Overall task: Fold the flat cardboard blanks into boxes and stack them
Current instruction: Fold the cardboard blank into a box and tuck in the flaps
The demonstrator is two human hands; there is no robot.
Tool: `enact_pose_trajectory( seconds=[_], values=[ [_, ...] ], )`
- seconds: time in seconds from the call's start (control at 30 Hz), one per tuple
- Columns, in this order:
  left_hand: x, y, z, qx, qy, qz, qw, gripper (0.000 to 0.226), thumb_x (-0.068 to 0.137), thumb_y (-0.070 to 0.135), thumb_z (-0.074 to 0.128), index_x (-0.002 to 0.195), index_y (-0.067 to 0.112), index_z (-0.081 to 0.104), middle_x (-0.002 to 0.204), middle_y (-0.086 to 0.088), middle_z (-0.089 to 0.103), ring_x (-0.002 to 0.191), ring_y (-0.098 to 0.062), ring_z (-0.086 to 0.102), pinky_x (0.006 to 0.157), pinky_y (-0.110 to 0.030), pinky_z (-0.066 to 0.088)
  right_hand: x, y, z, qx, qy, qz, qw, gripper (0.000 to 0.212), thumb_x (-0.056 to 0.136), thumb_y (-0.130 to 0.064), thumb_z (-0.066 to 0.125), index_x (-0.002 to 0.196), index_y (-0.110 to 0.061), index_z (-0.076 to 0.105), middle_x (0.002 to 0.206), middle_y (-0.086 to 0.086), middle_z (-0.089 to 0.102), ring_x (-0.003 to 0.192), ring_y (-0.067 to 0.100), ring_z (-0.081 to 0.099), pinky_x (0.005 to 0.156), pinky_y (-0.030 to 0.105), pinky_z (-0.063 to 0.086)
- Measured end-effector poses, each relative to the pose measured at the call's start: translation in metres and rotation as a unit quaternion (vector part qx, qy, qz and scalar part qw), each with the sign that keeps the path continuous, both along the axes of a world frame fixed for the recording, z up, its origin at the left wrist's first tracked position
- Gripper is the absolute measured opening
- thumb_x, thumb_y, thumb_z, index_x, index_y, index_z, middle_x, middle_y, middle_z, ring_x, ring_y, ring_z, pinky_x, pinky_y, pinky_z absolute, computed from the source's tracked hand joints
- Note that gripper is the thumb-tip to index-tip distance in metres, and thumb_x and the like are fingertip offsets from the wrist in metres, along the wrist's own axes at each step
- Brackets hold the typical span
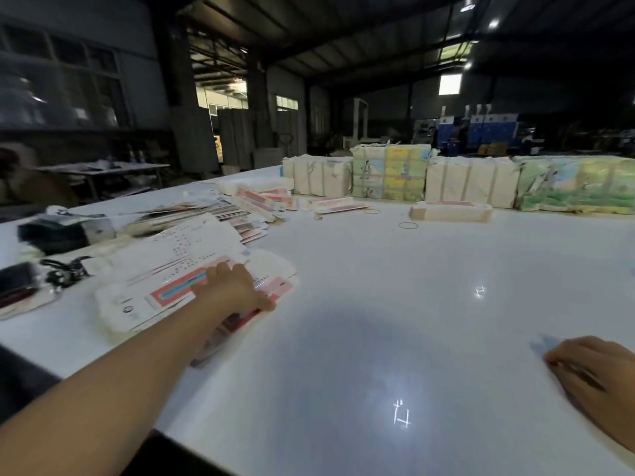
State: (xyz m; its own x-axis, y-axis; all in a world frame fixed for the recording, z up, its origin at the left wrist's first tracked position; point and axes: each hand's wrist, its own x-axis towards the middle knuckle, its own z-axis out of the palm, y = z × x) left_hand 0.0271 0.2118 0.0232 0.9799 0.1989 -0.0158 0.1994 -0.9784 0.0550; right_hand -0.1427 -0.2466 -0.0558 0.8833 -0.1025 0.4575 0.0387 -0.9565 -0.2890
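Note:
A pile of flat white and pink cardboard blanks (161,290) lies on the left of the white table (395,321). My left hand (233,286) reaches across it and rests on the top blank, fingers spread at the pile's right edge with the thumb low beside it. Whether the fingers curl under the blank is hidden. My right hand (591,372) hovers low over the bare table at the right, fingers loosely curled, holding nothing. A folded box (450,211) lies further back on the table, and more folded pink boxes (264,197) lie at the back left.
Wrapped bundles (391,173) stand in a row along the table's far edge. Rubber bands (408,225) lie near the folded box. A dark pouch (65,231), a phone (17,280) and a black lanyard (65,269) sit at the far left.

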Motion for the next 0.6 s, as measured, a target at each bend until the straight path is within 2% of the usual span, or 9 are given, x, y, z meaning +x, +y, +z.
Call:
enact_pose_trajectory(
  seconds=[0.07,0.13,0.2,0.27,0.37,0.47,0.53,0.6],
  values=[
    [0.004,0.006,-0.004,-0.014,0.003,0.007,1.0,0.1,0.063,0.072,0.066,0.136,0.015,0.029,0.135,-0.012,0.034,0.127,-0.031,0.031,0.099,-0.048,0.034,0.001,-0.006,-0.006,0.003,-0.005,0.006,1.0,0.059,0.071,-0.005,0.075,0.085,-0.059,0.056,0.09,-0.021,0.058,0.071,0.017,0.062,0.072,0.027,0.043],
    [0.005,0.004,-0.005,-0.033,-0.008,0.022,0.999,0.101,0.059,0.069,0.071,0.133,0.014,0.029,0.132,-0.012,0.035,0.125,-0.031,0.031,0.098,-0.047,0.034,-0.002,-0.011,-0.009,0.014,-0.009,0.01,1.0,0.052,0.076,-0.017,0.065,0.093,-0.065,0.054,0.092,-0.018,0.06,0.076,0.011,0.059,0.076,0.028,0.045],
    [0.007,-0.001,-0.004,-0.02,-0.029,0.031,0.999,0.103,0.057,0.066,0.074,0.132,0.015,0.027,0.133,-0.012,0.033,0.126,-0.031,0.03,0.099,-0.048,0.032,-0.004,-0.011,-0.008,0.014,-0.011,0.014,1.0,0.05,0.075,-0.02,0.062,0.094,-0.066,0.053,0.093,-0.019,0.06,0.077,0.009,0.058,0.078,0.025,0.044],
    [0.007,-0.006,-0.005,0.007,-0.061,0.025,0.998,0.101,0.057,0.062,0.076,0.131,0.017,0.025,0.133,-0.011,0.034,0.125,-0.029,0.032,0.099,-0.047,0.032,-0.006,-0.004,-0.003,0.004,-0.001,0.01,1.0,0.054,0.077,-0.008,0.069,0.085,-0.06,0.057,0.09,-0.019,0.059,0.076,0.017,0.061,0.071,0.024,0.045],
    [0.005,-0.01,-0.006,-0.007,-0.1,-0.014,0.995,0.091,0.063,0.054,0.076,0.128,0.02,0.023,0.128,-0.009,0.041,0.116,-0.027,0.044,0.088,-0.041,0.04,-0.008,0.01,0.008,0.007,0.014,-0.006,1.0,0.063,0.069,0.006,0.075,0.078,-0.053,0.054,0.085,-0.011,0.062,0.074,0.026,0.062,0.069,0.033,0.047],
    [-0.001,-0.023,0.009,-0.043,-0.089,-0.061,0.993,0.089,0.064,0.063,0.073,0.129,0.021,0.028,0.125,-0.009,0.04,0.111,-0.027,0.047,0.082,-0.036,0.043,-0.015,0.031,0.023,0.006,0.009,-0.018,1.0,0.041,0.074,0.001,0.073,0.075,-0.039,0.062,0.082,-0.009,0.061,0.076,0.023,0.06,0.067,0.039,0.049],
    [-0.007,-0.05,0.025,-0.064,-0.077,-0.133,0.986,0.1,0.056,0.076,0.068,0.132,0.022,0.032,0.125,-0.008,0.035,0.113,-0.026,0.043,0.083,-0.037,0.043,-0.017,0.039,0.029,0.006,0.023,-0.021,0.999,0.026,0.08,-0.004,0.069,0.077,-0.029,0.067,0.083,-0.009,0.061,0.08,0.02,0.057,0.069,0.033,0.043],
    [-0.018,-0.094,0.038,-0.072,-0.051,-0.244,0.966,0.115,0.05,0.082,0.065,0.141,0.026,0.023,0.125,-0.007,0.03,0.117,-0.025,0.036,0.091,-0.039,0.041,-0.019,0.041,0.032,0.0,0.033,-0.023,0.999,0.016,0.086,-0.008,0.064,0.082,-0.022,0.071,0.088,-0.005,0.062,0.086,0.019,0.056,0.071,0.026,0.036]
  ],
)
